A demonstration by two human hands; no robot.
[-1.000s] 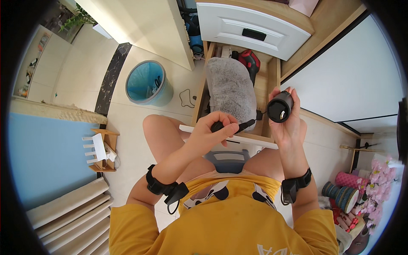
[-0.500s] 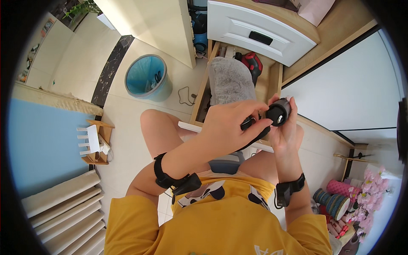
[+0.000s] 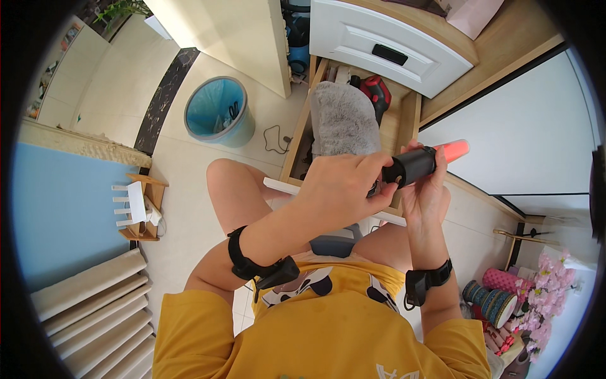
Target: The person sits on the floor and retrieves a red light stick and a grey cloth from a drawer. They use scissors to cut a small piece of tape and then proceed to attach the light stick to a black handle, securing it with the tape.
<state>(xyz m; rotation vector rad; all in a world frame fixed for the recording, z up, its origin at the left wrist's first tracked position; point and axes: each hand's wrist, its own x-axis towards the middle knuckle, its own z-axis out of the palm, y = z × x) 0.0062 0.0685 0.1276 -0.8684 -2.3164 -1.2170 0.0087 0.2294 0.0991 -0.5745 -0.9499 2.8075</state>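
My right hand [image 3: 424, 192] grips a black cylinder [image 3: 411, 167] with a translucent orange-red tip [image 3: 453, 150], shaped like a flashlight wand. It lies nearly level, tip to the right, above the open drawer's front right corner. At the cylinder's left end, my left hand [image 3: 344, 183] pinches a small black part [image 3: 374, 189], mostly hidden by the fingers. Whether that part is joined to the cylinder, I cannot tell. Beyond my hands, a grey fluffy cloth [image 3: 344, 120] and a red-and-black tool [image 3: 377, 96] lie in the open wooden drawer [image 3: 410, 120].
A blue lined waste bin [image 3: 249, 126] stands left of the drawer, with a dark cable [image 3: 273, 140] on the floor between. A closed white drawer [image 3: 353, 38] is above. Pink flowers [image 3: 546, 294] are at the lower right, a white router [image 3: 135, 202] at the left.
The cylinder has turned from pointing its open end at me to lying sideways, so its orange-red tip now shows. My left fingers have come against its left end.
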